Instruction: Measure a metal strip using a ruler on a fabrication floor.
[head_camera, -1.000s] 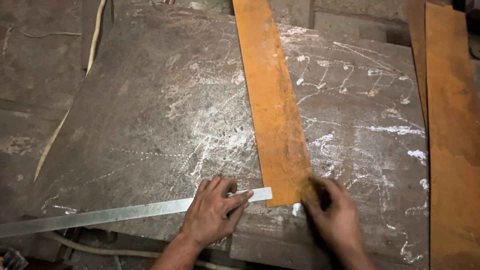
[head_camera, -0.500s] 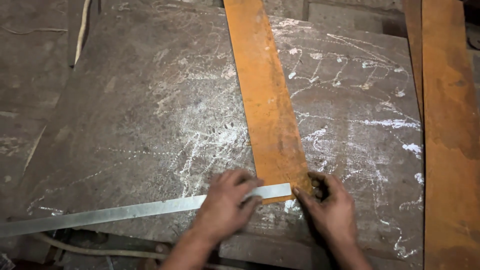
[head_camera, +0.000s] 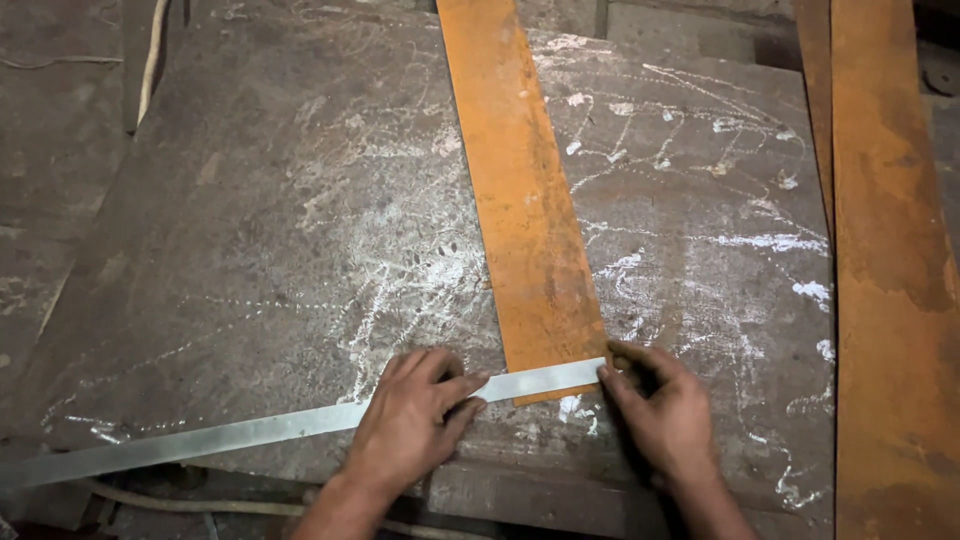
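Flat-fingered, the left hand (head_camera: 415, 425) pins the long steel ruler (head_camera: 250, 432) across the near end of the rusty orange strip (head_camera: 525, 215); right hand (head_camera: 665, 415) pinches its tip. Ruler laid; no fresh mark visible yet on the strip.

A: Long, flat, silvery steel ruler (head_camera: 300, 428) lies near the front edge of the scratched, chalk-marked grey metal bench plate (head_camera: 250, 250), its left end running off the plate's front-left corner.

B: And the long, rusty orange flat steel strip (head_camera: 520, 190)?

A: Flat on the plate, stretching from the back edge toward the front. The ruler's right end crosses its near end.
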